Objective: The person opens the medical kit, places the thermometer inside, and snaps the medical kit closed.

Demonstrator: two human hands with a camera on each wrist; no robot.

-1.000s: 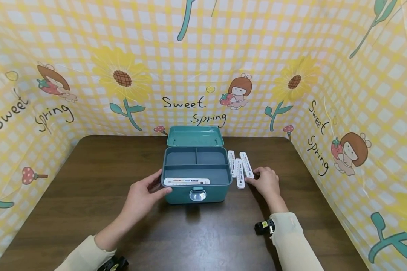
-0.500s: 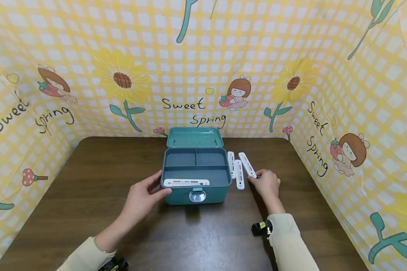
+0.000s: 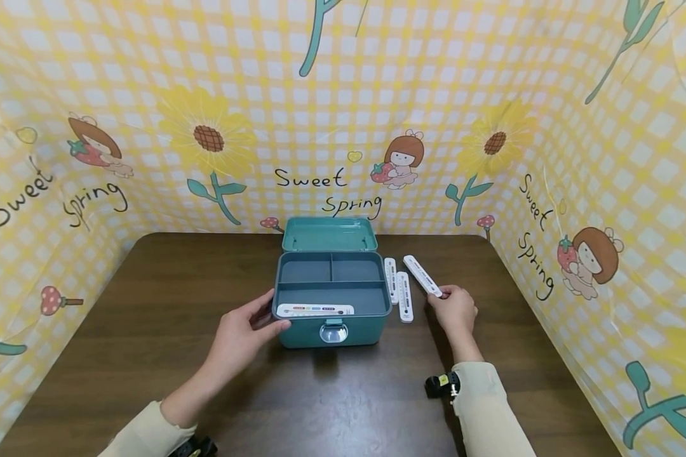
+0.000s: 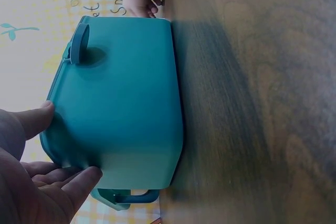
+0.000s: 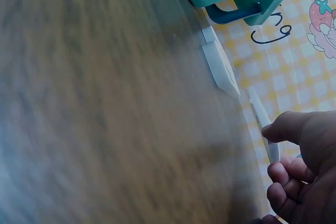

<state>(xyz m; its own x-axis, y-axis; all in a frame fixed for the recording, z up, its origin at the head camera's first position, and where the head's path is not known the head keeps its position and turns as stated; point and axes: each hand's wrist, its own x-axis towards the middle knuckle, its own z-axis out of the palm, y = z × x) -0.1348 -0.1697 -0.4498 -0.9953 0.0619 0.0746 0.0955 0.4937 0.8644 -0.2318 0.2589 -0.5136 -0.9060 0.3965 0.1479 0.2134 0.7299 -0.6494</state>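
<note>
A teal storage box stands on the table, lid raised, its dark tray divided into 3 compartments. My left hand grips its front left corner, thumb at the front rim and fingers against the side. A white thermometer lies in the tray's front compartment. To the box's right, my right hand pinches the near end of another white thermometer between thumb and fingers; in the right wrist view this thermometer slants up off the table. Two more thermometers, one near the box and one beside it, lie on the table.
The brown wooden table is backed and flanked by a yellow checked cloth. The box's lid leans back toward the cloth. A handle hangs at the box's side in the right wrist view.
My right hand has taken hold of the rightmost thermometer and moved it slightly right, away from the other two, its near end raised. The left hand stays on the box.
</note>
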